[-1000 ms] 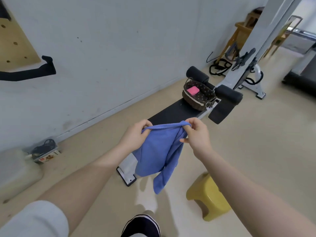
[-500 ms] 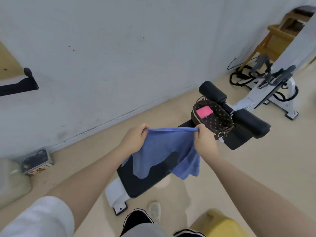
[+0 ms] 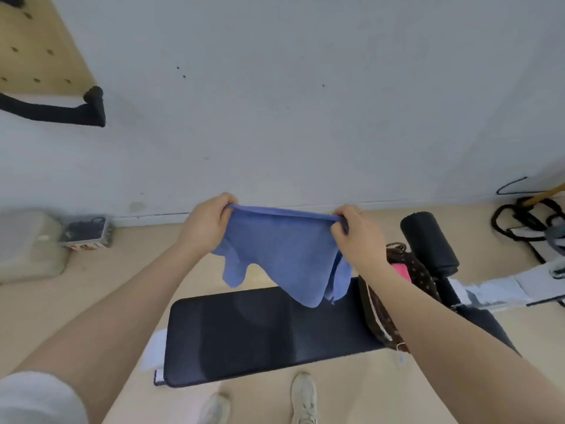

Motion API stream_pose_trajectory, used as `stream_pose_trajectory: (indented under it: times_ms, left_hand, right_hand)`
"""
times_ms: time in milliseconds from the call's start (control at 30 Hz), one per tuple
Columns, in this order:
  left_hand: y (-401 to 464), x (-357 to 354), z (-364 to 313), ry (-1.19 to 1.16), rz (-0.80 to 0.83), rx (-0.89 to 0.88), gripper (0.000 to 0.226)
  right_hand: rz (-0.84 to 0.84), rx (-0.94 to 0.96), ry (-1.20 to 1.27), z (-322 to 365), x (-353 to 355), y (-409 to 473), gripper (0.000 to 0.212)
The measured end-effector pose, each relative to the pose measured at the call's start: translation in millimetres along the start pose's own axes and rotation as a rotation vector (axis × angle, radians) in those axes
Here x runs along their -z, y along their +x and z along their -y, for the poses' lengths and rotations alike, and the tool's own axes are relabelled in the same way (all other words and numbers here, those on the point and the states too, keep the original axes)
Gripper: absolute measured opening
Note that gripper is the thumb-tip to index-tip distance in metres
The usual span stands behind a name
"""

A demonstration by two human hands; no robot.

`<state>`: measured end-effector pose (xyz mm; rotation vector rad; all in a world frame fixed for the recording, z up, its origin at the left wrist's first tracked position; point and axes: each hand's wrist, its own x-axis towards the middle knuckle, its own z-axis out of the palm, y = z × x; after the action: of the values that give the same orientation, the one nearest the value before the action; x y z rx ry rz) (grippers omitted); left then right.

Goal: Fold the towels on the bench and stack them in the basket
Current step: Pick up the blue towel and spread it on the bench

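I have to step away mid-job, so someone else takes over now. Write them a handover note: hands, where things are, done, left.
Left hand and right hand each pinch a top corner of the blue towel, stretched between them and hanging above the bench.
Basket sits at the bench's right end, a pink item inside; the right forearm hides part of it.
Done: towel lifted and spread.
Left: fold it and stack it in the basket. No other towels show on the bench.

bench (image 3: 260, 335) — black padded top, stands on beige floor (image 3: 91, 301) | basket (image 3: 377, 319) — brown dotted, rests on bench's right end | pink towel (image 3: 403, 272) inside basket
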<state>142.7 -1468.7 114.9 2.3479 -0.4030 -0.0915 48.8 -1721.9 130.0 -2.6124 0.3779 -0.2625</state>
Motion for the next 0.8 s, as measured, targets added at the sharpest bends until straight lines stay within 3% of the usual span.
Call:
stream_pose_trajectory:
  times_ms: [133,333,433,567,667,800]
  left_hand:
    - [-15,-17,11,0.177,-0.135,-0.031,0.026]
    - [-78,-99,76,0.597,0.013,-0.228,0.022]
    - [-110,-153,123,0.654,0.038,-0.253,0.017]
    - [-146,-226,196,0.638,0.121,-0.3,0.02]
    - [-171,-267,237,0.566,0.118,-0.297,0.025]
    - [-193,-306,271,0.666,-0.034,-0.277,0.027]
  right_hand:
    - [0.119,0.237,-0.06,-21,-9,7,0.02]
    - [0.446,0.334,-0.18,-91,-85,-49,0.015]
    - [0.506,0.43,-0.307,-122,-146,-82,0.019]
    - [0.61,0.386,-0.336,-151,-239,-110,0.013]
    - [0.589,0.322,-0.29,-168,-292,-121,0.015]
    - [0.477,0.367,-0.206,-191,-330,-132,0.015]
